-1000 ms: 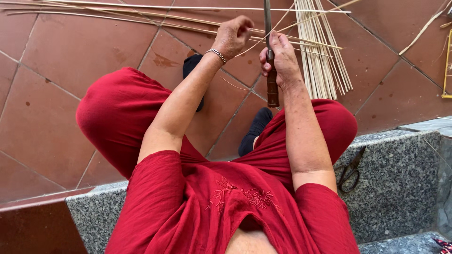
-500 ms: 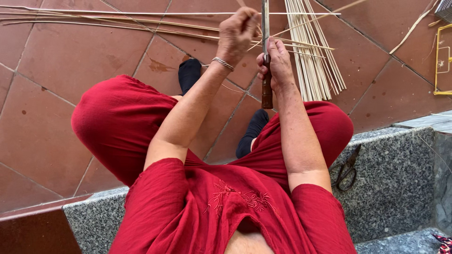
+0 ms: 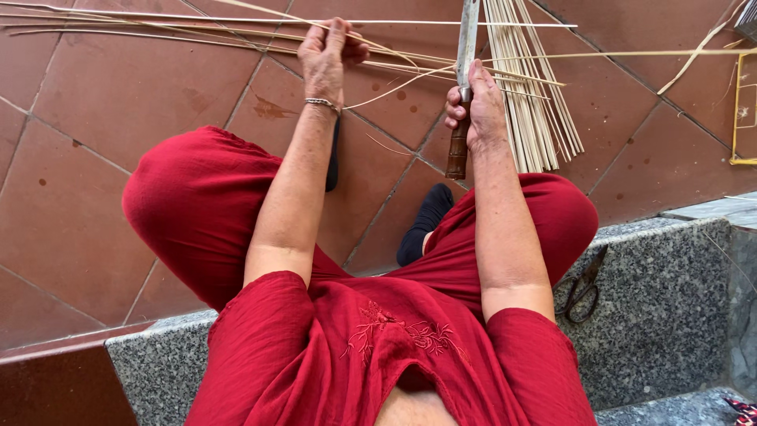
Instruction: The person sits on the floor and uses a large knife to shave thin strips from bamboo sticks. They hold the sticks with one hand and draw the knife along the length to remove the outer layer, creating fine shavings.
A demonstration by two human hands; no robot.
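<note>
Left hand (image 3: 330, 51): fingers pinched on a thin bamboo strip (image 3: 410, 77), raised over the tiled floor (image 3: 118, 102). Right hand (image 3: 475, 106): fingers wrapped tight around a knife (image 3: 464, 87), blade up. Bundle of sticks (image 3: 527, 95) just beside. Scissors (image 3: 583, 288) on granite step (image 3: 670, 315).

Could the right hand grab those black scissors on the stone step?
Probably not right now: the right hand is wrapped around a knife out over the floor. The scissors lie uncovered on the step beside the right thigh, so a freed hand likely could.
</note>
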